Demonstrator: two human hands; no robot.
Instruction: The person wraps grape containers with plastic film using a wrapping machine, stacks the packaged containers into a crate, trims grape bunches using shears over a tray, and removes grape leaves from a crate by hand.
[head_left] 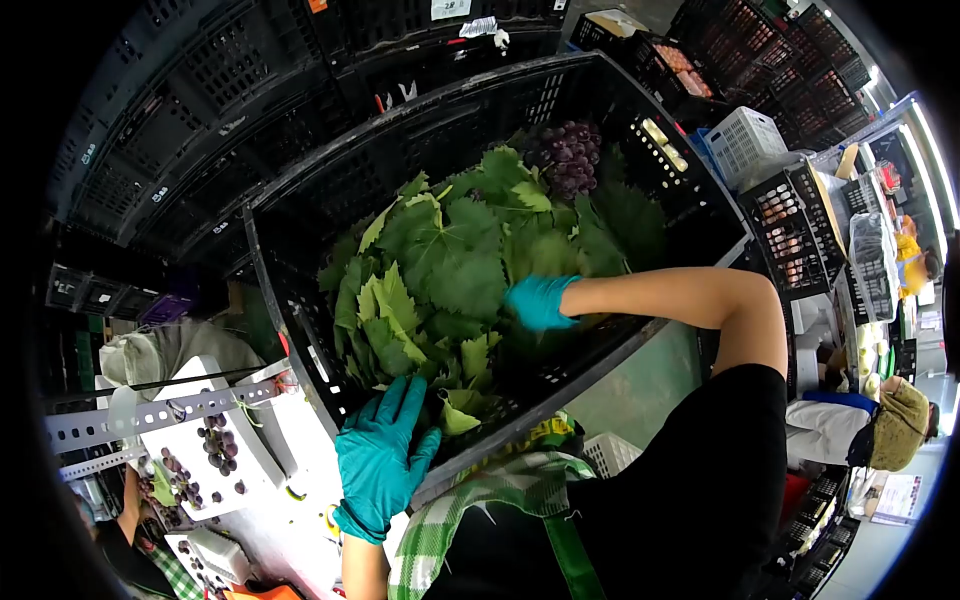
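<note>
A large black plastic crate stands before me, with a heap of green grape leaves inside. At its far right a bunch of dark purple grapes lies against the leaves. My left hand, in a teal glove, rests over the crate's near left rim. Its fingers are stretched out beside the leaves. Reaching in from the right, my right hand wears the same kind of glove and is among the leaves. Motion smears it, and its fingertips are not clear, so what it holds cannot be made out.
Stacked black crates line the back left. On the white table at lower left lie loose grapes; another person's arm is beside it. A white basket and filled crates stand to the right, where other people are.
</note>
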